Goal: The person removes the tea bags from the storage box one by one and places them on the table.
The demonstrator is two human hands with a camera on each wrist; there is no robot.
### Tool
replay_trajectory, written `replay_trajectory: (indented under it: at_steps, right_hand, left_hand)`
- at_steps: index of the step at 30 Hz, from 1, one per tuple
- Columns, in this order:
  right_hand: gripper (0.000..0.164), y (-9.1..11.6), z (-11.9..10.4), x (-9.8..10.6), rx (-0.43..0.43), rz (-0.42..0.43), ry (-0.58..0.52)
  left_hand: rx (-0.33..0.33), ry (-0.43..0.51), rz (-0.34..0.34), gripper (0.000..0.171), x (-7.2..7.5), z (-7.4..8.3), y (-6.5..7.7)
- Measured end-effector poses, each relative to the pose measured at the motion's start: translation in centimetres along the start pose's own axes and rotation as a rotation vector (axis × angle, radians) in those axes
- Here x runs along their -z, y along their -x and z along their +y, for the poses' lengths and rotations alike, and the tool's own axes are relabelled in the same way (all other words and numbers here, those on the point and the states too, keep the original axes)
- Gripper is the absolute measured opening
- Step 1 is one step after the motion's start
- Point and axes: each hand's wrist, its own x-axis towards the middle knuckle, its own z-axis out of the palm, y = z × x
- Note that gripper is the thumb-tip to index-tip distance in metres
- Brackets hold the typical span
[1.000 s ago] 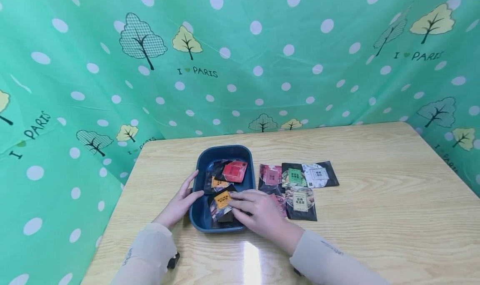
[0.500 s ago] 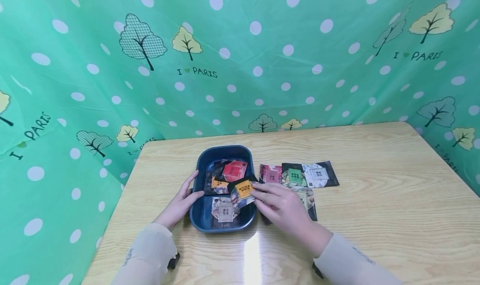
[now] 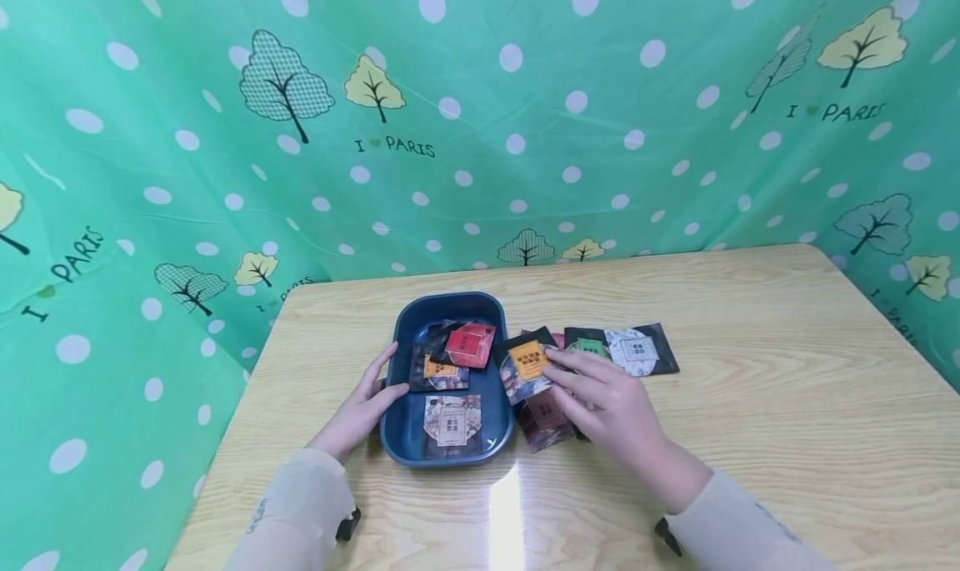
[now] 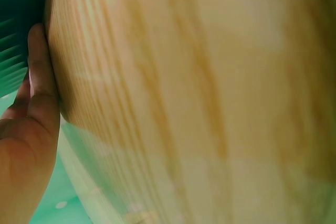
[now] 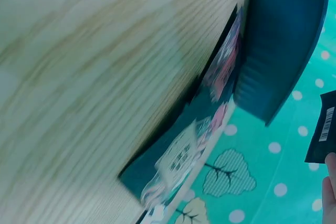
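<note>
The right wrist view shows the black back of the orange-labelled packet with its barcode (image 5: 326, 124), whereas in the head view only its printed front is seen. The right hand (image 3: 611, 396) pinches this orange-labelled packet (image 3: 527, 361) at its edge, with the fingers nearly together, above the packets on the table (image 3: 765, 388) and just at the right rim of the blue bin (image 3: 442, 304). The right wrist view also shows well a pale-labelled packet (image 5: 178, 153), which in the head view the hand mostly covers. The left hand (image 3: 360, 408) has its thumb and fingers apart and fairly straight, touching the bin's left side; the left wrist view shows the fingers along the outer wall. One second ago the orange-labelled packet was in the front part of the bin, over the grey-labelled packet (image 3: 452, 425), which is now uncovered; the left hand has kept its place. Concerning writing, the cloth (image 3: 480, 179) carries "I PARIS" with a small heart. The labels of the red-labelled packet (image 3: 467, 344), the green-labelled packet (image 3: 596, 348) and the white-labelled packet (image 3: 640, 350) have characters too small to read surely, and the lettering on the sleeve (image 3: 750, 521) is blurred.
</note>
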Motion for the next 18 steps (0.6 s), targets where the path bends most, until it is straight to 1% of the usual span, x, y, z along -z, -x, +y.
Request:
replay_trajectory:
  at_steps: [4, 9, 11, 16, 18]
  right_hand:
    - [0.023, 0.3, 0.6, 0.7, 0.018, 0.026, 0.006]
    - [0.041, 1.0, 1.3, 1.9, -0.013, 0.005, 0.030]
    - [0.044, 1.4, 1.6, 2.5, -0.032, -0.007, 0.048]
    - [0.032, 2.4, 2.5, 3.8, -0.080, -0.030, 0.082]
    - [0.032, 2.9, 2.8, 4.2, -0.093, -0.033, 0.092]
  left_hand:
    - [0.001, 0.004, 0.003, 0.066, 0.0, 0.0, 0.0]
    - [0.002, 0.002, 0.008, 0.066, 0.0, 0.0, 0.0]
    - [0.004, -0.006, 0.010, 0.066, 0.0, 0.0, 0.0]
    - [0.008, -0.015, 0.010, 0.066, 0.0, 0.1, 0.1]
    - [0.006, -0.010, 0.008, 0.066, -0.1, 0.1, 0.1]
